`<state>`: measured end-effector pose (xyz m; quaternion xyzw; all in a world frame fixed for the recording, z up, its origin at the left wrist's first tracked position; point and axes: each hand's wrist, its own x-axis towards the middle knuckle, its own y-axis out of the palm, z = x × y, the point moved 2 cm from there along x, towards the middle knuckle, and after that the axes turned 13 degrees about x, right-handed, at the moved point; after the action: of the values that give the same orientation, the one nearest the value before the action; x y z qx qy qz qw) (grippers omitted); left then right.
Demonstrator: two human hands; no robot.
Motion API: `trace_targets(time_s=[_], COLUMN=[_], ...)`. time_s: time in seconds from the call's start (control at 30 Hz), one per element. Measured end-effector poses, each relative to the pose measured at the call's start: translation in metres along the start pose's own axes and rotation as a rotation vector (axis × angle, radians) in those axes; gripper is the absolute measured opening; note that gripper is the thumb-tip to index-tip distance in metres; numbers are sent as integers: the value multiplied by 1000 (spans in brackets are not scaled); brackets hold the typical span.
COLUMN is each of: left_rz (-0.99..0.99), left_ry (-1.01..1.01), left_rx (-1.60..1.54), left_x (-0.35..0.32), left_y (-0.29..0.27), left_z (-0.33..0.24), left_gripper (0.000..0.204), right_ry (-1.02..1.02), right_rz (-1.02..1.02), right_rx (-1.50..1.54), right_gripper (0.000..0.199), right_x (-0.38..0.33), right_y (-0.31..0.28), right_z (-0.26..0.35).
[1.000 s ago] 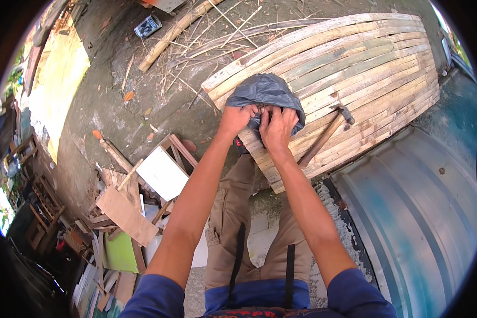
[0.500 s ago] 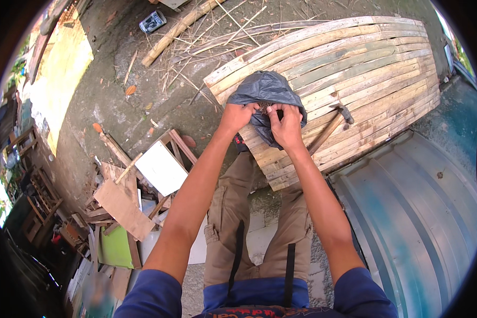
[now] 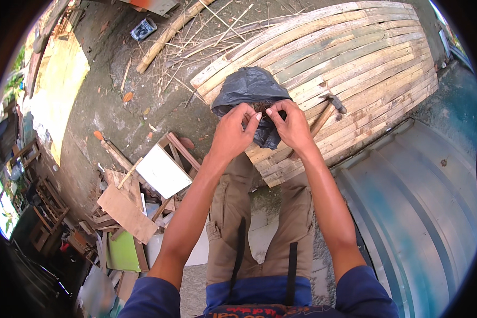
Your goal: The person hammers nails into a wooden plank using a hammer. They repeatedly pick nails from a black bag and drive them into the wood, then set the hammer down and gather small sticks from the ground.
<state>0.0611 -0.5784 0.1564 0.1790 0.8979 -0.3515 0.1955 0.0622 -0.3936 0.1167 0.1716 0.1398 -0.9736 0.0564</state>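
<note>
A dark grey plastic bag sits gaping on the near left end of a bamboo slat platform. Thin brown pieces, perhaps nails, show in its mouth. My left hand is over the bag's near left side, thumb and forefinger pinched together. Close beside it, my right hand is pinched too, its fingertips almost meeting the left ones above the brown pieces. Whatever is between the fingertips is too small to make out. To the right of my right hand lies a claw hammer with a wooden handle.
Corrugated metal sheeting lies at the right. Scrap wood with a white board and a green panel is piled on the left. Beyond the platform are a bamboo pole, loose sticks and a tin can.
My left hand has pulled back out of the bag's mouth, and both hands now pinch fingertip to fingertip above it. The whole view has shifted slightly.
</note>
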Motion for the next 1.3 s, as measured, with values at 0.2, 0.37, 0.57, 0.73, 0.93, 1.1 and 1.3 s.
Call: trace_targets(time_s=[0.2, 0.37, 0.57, 0.73, 0.93, 1.1, 1.3], left_rz=[-365, -128, 10, 132, 153, 108, 99], left_ry=[380, 436, 550, 493, 363, 239, 98], left_rx=[56, -107, -89, -123, -26, -114, -206], left_x=[-23, -20, -9, 2, 23, 53, 82], left_y=[10, -1, -1, 5, -4, 33, 92], left_z=[-26, -53, -87, -120, -115, -99, -134], left_gripper=[23, 24, 32, 26, 13, 14, 14], right_ry=[420, 451, 485, 134, 376, 229, 432], right_rz=[142, 190, 102, -474, -689, -689, -627], right_rx=[437, 559, 642, 479, -47, -46, 76], right_gripper=[24, 25, 30, 50, 70, 42, 42], right_x=[-29, -46, -65, -63, -73, -81, -59], right_y=[-22, -50, -75, -110, -88, -57, -46], right_z=[35, 46, 62, 30, -83, -104, -118])
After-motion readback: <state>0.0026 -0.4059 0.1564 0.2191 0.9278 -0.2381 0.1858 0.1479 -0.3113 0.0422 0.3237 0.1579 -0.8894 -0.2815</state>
